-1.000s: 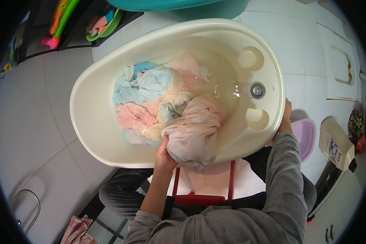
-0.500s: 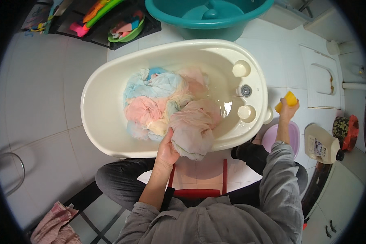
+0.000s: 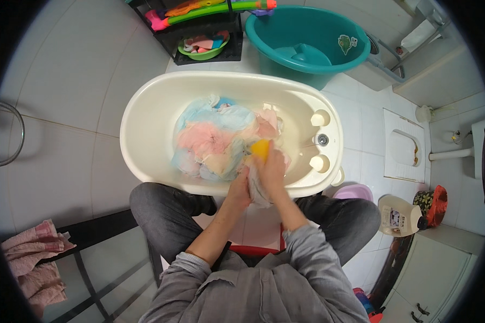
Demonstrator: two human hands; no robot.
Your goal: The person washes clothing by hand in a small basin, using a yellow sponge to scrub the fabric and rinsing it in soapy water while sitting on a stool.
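Note:
A cream bathtub (image 3: 151, 102) lies across in front of me, with a soaked heap of pastel blue, pink and yellow cloth (image 3: 205, 140) in shallow water. At the tub's near rim, my left hand (image 3: 241, 189) grips a pale greyish-pink part of the cloth (image 3: 257, 188). My right hand (image 3: 273, 169) is closed on a yellow bar of soap (image 3: 260, 148) and is over that same part, close beside the left hand. Motion smears the right fingers a little, and they partly hide the soap.
Beyond the tub stand a large teal basin (image 3: 269, 46) and a black rack (image 3: 170, 46) with a green bowl (image 3: 205, 54). To the right are a pink-purple basin (image 3: 353, 191), a plastic jug (image 3: 396, 215) and a squat toilet (image 3: 404, 148). A pink towel (image 3: 35, 247) hangs at lower left.
My right hand has come in from the far right, above the purple basin, to the cloth with the yellow bar of soap. My left hand keeps its hold. The view has shifted.

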